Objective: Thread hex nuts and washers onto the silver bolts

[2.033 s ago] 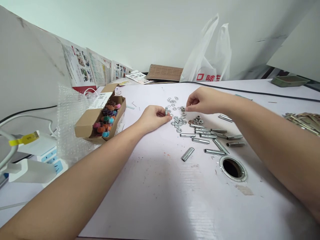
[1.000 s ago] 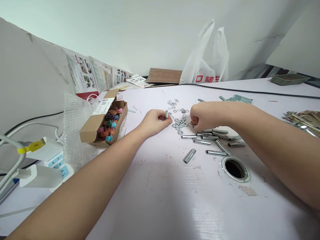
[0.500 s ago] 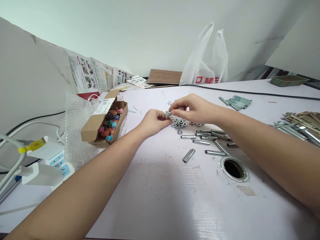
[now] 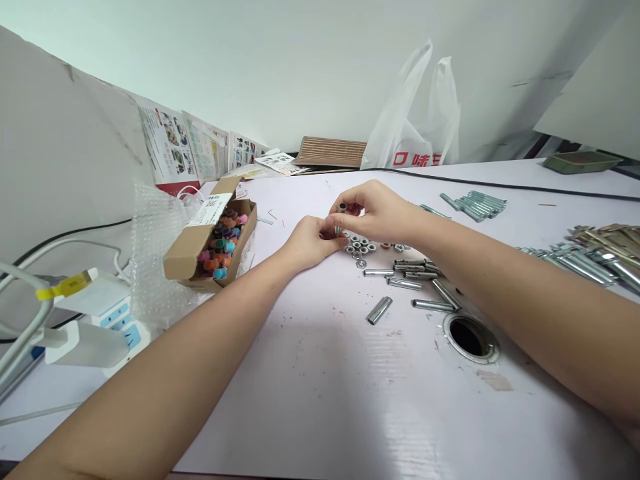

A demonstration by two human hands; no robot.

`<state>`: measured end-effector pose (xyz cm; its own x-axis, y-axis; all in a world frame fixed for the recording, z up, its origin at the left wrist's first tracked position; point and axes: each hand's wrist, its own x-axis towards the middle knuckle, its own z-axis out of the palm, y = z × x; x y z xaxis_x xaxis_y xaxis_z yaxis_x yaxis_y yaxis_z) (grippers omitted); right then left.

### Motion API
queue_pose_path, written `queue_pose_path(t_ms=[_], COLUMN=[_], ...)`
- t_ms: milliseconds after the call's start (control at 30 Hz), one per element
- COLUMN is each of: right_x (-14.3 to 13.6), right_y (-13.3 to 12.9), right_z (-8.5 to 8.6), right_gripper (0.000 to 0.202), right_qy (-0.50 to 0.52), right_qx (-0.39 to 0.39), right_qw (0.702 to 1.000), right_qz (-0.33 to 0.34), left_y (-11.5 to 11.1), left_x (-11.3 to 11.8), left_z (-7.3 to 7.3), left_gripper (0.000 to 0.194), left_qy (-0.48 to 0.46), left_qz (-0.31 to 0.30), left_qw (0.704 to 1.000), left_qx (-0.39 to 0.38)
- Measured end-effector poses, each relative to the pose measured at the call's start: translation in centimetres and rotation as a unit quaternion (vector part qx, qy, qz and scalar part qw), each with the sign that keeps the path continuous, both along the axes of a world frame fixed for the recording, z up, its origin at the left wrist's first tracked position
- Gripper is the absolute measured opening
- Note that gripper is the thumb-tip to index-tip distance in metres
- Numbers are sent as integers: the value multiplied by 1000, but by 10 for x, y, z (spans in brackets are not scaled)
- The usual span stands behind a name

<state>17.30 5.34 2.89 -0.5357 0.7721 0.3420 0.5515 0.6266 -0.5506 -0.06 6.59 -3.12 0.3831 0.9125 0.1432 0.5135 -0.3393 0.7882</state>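
Near the middle of the white table, my left hand (image 4: pixel 311 244) is closed around a small metal part (image 4: pixel 337 231), mostly covered by fingers. My right hand (image 4: pixel 367 212) meets it from the right, its thumb and fingertips touching the left fingertips. A short metal tube (image 4: pixel 343 208) shows its open end between the right hand's fingers. Just right of the left fingertips lie several nuts (image 4: pixel 361 247) with a few washers (image 4: pixel 361 264). Several silver tubes (image 4: pixel 403 284) are scattered below the right wrist.
An open cardboard box (image 4: pixel 181 252) of colourful caps stands at left by bubble wrap (image 4: pixel 153 267) and a power strip (image 4: pixel 117 320). A round hole (image 4: pixel 471 338) pierces the table (image 4: pixel 300 400). Bolts (image 4: pixel 585 260) lie at right, threaded rods (image 4: pixel 473 205) farther back, beside a black cable.
My right hand has moved slightly left over the left fingertips. A tube's open end now shows between its fingers. The view has shifted slightly.
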Motion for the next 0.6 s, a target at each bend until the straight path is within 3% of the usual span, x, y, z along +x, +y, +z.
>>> queue_pose_path(t_ms=[133,267,467,600], right_x=[-3,-2,-2,-1], right_y=[1,-1,1,3], right_z=[2,5,0,-3], right_gripper=[20,26,26,24], right_qy=[-29,-53,-78,-55], right_qx=[15,-54,-82,-73], right_qw=[999,996,993,996], right_qz=[-19,-42,-38,-24], left_y=[2,1,0,-1], left_x=[1,0,0,2], left_z=[-2,-1,-1,0], left_gripper=[24,25,27,27], left_qy=[0,0,-9,-65], left_qz=[0,-5,-13,-25], left_qw=[1000,1000,1000,997], left_qx=[10,6,5,22])
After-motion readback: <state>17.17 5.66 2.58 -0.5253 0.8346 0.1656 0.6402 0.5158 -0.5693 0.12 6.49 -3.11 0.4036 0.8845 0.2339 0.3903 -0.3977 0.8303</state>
